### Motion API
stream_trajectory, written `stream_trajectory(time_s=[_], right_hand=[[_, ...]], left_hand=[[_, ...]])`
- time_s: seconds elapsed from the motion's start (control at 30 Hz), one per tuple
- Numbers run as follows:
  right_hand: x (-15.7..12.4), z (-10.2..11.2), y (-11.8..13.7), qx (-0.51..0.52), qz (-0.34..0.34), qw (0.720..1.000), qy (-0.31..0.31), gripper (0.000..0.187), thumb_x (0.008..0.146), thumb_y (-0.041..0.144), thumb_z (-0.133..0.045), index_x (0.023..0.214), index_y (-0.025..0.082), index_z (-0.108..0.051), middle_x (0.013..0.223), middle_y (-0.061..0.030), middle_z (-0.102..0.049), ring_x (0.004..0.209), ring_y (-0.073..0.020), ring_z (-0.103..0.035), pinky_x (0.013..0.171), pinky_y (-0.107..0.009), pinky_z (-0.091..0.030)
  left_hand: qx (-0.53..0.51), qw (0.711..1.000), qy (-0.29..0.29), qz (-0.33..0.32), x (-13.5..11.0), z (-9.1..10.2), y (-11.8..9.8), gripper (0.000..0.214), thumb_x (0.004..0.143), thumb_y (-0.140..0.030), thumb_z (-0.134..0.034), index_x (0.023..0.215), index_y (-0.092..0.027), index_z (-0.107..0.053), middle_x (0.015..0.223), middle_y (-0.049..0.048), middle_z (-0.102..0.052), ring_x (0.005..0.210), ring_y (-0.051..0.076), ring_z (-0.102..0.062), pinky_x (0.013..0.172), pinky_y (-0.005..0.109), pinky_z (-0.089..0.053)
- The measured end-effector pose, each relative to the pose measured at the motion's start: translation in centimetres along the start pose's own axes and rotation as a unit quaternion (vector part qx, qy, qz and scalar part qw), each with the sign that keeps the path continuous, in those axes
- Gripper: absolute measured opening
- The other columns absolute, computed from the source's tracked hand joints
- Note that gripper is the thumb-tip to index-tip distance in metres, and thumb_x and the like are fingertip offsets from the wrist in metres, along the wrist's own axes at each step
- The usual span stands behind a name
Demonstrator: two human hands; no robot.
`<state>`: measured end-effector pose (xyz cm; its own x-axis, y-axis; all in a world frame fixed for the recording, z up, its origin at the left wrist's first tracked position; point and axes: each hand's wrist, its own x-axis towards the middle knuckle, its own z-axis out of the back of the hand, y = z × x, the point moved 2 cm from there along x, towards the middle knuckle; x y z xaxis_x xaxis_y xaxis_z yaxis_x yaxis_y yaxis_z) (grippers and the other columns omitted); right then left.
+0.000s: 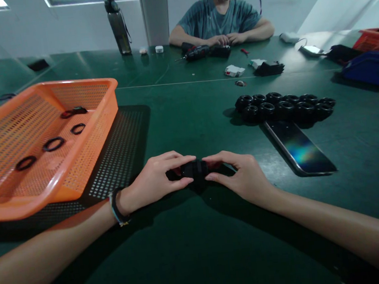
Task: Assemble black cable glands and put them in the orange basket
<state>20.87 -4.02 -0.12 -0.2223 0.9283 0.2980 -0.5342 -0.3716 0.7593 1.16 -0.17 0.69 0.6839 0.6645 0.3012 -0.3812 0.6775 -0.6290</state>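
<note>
A small black cylindrical part (197,168) is held between both hands just above the green table, at the middle of the view. My left hand (161,176) grips its left end between thumb and fingers. From the other side, my right hand (238,173) pinches the right end with thumb and forefinger. The fingers hide both ends, so its exact kind cannot be made out. Beyond my right hand stand several glossy black round parts (284,107) with holes in their tops, grouped in two rows. A phone (300,148) lies in front of them.
At left stands an orange perforated basket (95,143) with several black rings (53,144) inside. Across the table (199,231) a person (220,21) sits behind a power drill (197,52). A bottle (118,27) stands at the back; a blue bin (371,68) is at right.
</note>
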Motion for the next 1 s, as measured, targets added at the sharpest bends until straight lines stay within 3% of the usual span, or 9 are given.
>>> stream_trajectory(time_s=[0.4, 1.0], right_hand=[[0.08, 0.04, -0.17, -0.004, 0.038, 0.999, -0.008, 0.025, 0.073, 0.017, -0.069, 0.097, 0.025, -0.072, 0.094, -0.0030, -0.074, 0.085, -0.0197, -0.069, 0.076, -0.036, -0.056], [-0.07, 0.16, 0.03, 0.001, 0.013, 1.000, 0.001, 0.025, 0.072, 0.016, -0.071, 0.096, 0.020, -0.070, 0.086, -0.0027, -0.073, 0.074, -0.0165, -0.067, 0.068, -0.030, -0.056]], left_hand=[[0.005, 1.000, 0.004, 0.007, -0.08, 0.00, -0.04, 0.036, 0.079, -0.022, -0.066, 0.114, -0.017, -0.063, 0.098, 0.0055, -0.066, 0.084, 0.015, -0.065, 0.074, 0.024, -0.054], [0.021, 1.000, 0.005, -0.002, -0.06, 0.24, -0.23, 0.038, 0.079, -0.023, -0.067, 0.115, -0.015, -0.063, 0.098, 0.0066, -0.067, 0.085, 0.016, -0.065, 0.074, 0.024, -0.052]])
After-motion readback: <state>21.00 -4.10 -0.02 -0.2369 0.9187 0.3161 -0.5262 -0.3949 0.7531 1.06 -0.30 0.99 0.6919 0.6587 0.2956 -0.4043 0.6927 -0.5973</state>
